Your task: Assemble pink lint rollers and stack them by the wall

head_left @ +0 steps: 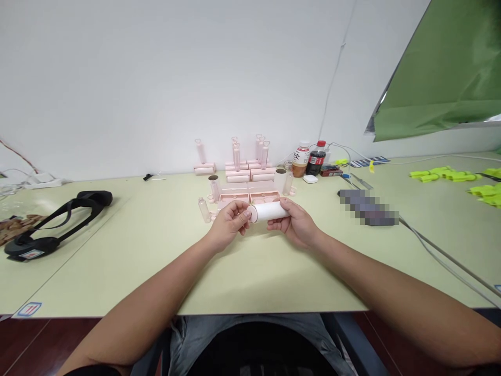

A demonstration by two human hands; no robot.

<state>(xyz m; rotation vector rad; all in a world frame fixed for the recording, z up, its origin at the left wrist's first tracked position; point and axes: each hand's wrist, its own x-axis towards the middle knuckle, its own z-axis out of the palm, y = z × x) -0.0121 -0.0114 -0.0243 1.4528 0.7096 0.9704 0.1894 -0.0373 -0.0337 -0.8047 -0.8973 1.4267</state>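
Above the table in front of me, both hands hold a white roll [270,211] lying roughly level, with a pale pink round end on its left. My left hand [230,222] pinches that pink end between thumb and fingers. Around the right end of the roll, my right hand [296,223] is closed, hiding that end. Just behind the hands are two open pink cases [234,197]. Clear pinkish tubes [204,210] stand or lean on either side of them. Two more white rolls with brown cores [280,180] stand upright nearby.
Closed pink cases [237,176] and upright pink tubes with heart-shaped tops [265,155] line the wall. Right of them stand two drink bottles [315,158]. A blurred-out dark object [368,208] and cables lie to the right, a black headset [58,224] to the left.
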